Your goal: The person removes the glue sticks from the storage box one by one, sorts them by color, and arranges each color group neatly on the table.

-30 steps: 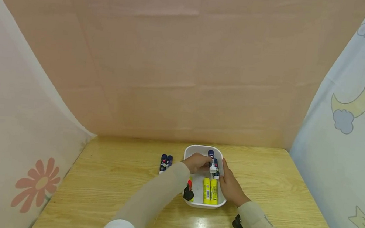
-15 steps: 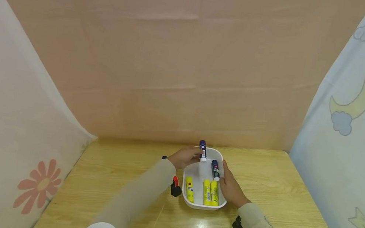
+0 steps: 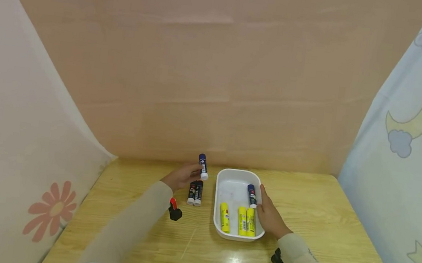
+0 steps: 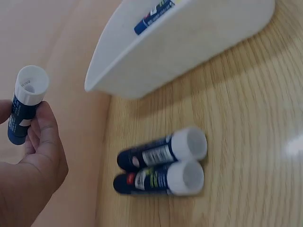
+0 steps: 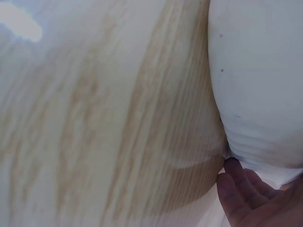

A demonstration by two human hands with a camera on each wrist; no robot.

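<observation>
My left hand pinches a navy glue stick with a white end between thumb and fingers. It holds the stick raised, above two navy glue sticks lying side by side on the table. A white plastic tray stands to the right of them. Inside it lie one navy glue stick by the right wall and several yellow glue sticks near the front. My right hand grips the tray's right wall, its fingers against the outside; the right wrist view hides the thumb.
The wood-patterned table bears everything. Behind it hangs a plain tan cloth. Patterned cloths close off the left side and the right side.
My left hand has carried the navy glue stick left, out of the tray, to above the pair on the table. The right hand has stayed at the tray's right wall.
</observation>
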